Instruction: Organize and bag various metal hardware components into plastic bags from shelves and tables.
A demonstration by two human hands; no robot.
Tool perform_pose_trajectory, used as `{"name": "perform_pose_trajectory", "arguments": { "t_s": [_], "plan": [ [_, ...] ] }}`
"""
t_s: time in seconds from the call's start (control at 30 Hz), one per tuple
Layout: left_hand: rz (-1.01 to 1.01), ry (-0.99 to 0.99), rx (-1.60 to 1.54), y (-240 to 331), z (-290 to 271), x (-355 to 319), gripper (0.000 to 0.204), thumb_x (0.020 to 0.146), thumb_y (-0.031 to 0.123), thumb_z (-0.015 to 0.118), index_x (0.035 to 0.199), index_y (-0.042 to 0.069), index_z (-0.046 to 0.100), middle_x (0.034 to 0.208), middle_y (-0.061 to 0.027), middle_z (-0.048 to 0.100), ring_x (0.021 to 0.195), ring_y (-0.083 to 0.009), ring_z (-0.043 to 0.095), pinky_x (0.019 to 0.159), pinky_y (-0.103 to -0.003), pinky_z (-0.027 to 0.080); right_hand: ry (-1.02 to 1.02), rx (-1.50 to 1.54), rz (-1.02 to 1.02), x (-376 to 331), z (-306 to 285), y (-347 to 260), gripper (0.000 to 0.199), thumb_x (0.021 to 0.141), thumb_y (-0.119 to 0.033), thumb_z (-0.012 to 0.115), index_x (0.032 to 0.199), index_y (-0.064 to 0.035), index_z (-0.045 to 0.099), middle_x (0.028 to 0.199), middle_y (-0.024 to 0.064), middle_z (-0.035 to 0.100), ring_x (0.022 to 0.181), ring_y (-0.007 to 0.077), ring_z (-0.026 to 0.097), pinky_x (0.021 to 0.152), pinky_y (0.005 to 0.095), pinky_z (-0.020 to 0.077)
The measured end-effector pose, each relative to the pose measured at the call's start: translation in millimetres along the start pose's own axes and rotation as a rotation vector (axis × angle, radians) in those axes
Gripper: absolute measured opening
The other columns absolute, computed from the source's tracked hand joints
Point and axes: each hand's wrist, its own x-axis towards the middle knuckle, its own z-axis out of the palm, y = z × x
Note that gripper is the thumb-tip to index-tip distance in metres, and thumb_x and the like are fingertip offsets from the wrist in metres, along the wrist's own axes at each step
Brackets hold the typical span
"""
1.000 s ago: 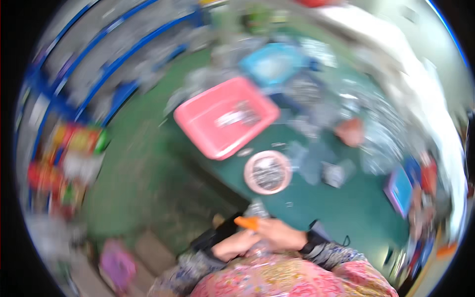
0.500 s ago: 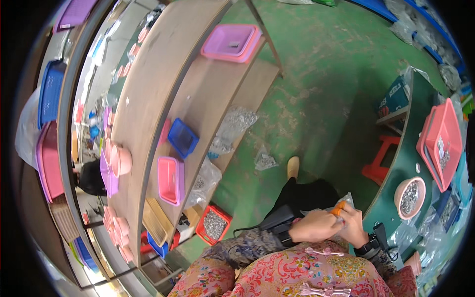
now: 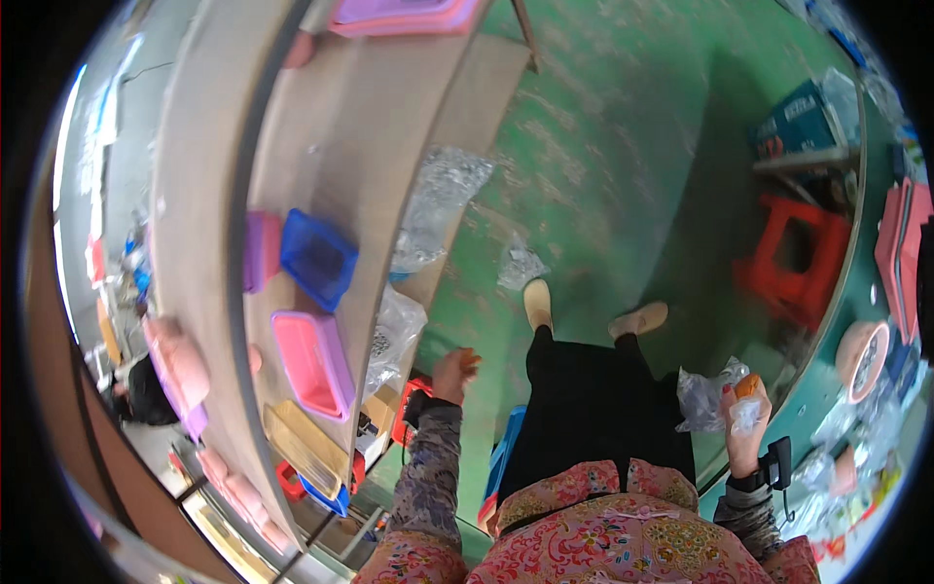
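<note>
My right hand (image 3: 747, 420) is closed round a crumpled clear plastic bag (image 3: 702, 397) beside the green table. Something orange shows at the fingers of that hand. The bag spreads out to the hand's left; its contents cannot be made out. Low on the left, my left hand (image 3: 453, 378) hangs near the shelf's edge, blurred, with orange at its fingertips too. Whether its fingers hold anything is hidden. Just below that hand, a red basket (image 3: 402, 420) is largely covered by my wrist.
Wooden shelving (image 3: 365, 127) on the left carries a blue basket (image 3: 318, 260) and a pink-and-purple basket (image 3: 309, 362). A clear bag of parts (image 3: 522, 263) lies on the floor ahead. At right stand a red stool (image 3: 800, 255) and the green table's pink bowl (image 3: 862, 360).
My hands, together before, are now wide apart: the left went left toward the shelf, the right moved right with the plastic bag. The view has turned, and both feet now show.
</note>
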Motion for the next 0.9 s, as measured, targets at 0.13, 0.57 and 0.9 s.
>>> {"name": "perform_pose_trajectory", "arguments": {
  "t_s": [0.13,0.57,0.9],
  "plan": [
    [-0.057,0.003,-0.09,-1.2,-10.3,74.7,0.029,0.085,0.023,0.048,0.098,-0.002,0.055,0.083,-0.0145,0.061,0.062,-0.0176,0.057,0.053,-0.026,0.046,0.079,-0.022,0.152,-12.9,31.7,22.2,0.015,0.078,-0.003,0.06,0.092,0.0002,0.054,0.079,-0.0021,0.053,0.069,0.0063,0.045,0.061,0.0208,0.0378],
    [-0.35,0.176,0.267,-96.9,111.8,364.4,0.068,0.074,0.047,0.064,0.125,0.006,0.042,0.111,-0.0173,0.045,0.087,-0.0303,0.053,0.065,-0.04,0.047,-0.033,-0.315,0.499,-51.0,115.5,115.5,0.023,0.088,-0.016,0.05,0.102,0.0005,0.058,0.075,0.0044,0.058,0.066,0.0132,0.052,0.06,0.0259,0.0431],
    [0.479,-0.063,0.902,-106.0,122.5,213.6,0.018,0.087,0.017,0.043,0.089,0.004,0.056,0.063,-0.0165,0.056,0.057,-0.0319,0.058,0.054,-0.041,0.043,-0.429,-0.278,0.017,61.9,186.4,172.7,0.059,0.063,-0.01,0.073,0.118,-0.006,0.052,0.061,0.0097,0.056,0.054,0.0269,0.056,0.051,0.0331,0.0437]
  ]
}}
